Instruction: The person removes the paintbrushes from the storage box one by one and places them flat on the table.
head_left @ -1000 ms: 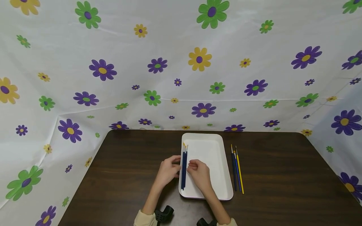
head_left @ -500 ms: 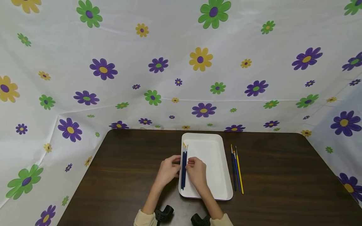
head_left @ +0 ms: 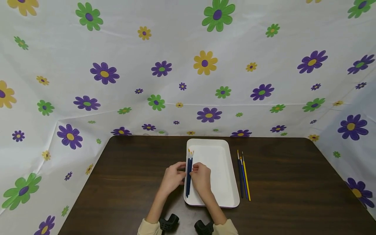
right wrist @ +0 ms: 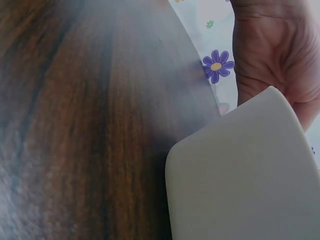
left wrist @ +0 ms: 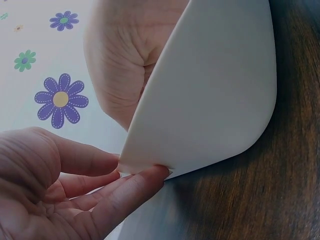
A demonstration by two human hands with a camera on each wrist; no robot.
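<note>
A white rectangular tray (head_left: 211, 155) lies on the dark table. Several paintbrushes (head_left: 187, 186) with dark blue handles lie lengthwise along its left side, bristles away from me. My left hand (head_left: 171, 179) is at the tray's left edge; in the left wrist view its fingers (left wrist: 131, 192) pinch the tray's wall. Over the tray, my right hand (head_left: 202, 179) has curled fingers that reach the brushes from the right. Whether it pinches one cannot be made out. In the right wrist view the tray wall (right wrist: 245, 175) hides that hand's fingertips.
Right of the tray, three more paintbrushes (head_left: 244, 178), one with a yellow handle, lie on the brown wooden table (head_left: 141, 160). A flowered white sheet (head_left: 176, 49) hangs around the table. Black wrist mounts (head_left: 169, 222) sit below both hands.
My right hand has moved left across the tray until its fingers meet the brushes. The left hand stays at the tray's edge, and the brushes look unmoved.
</note>
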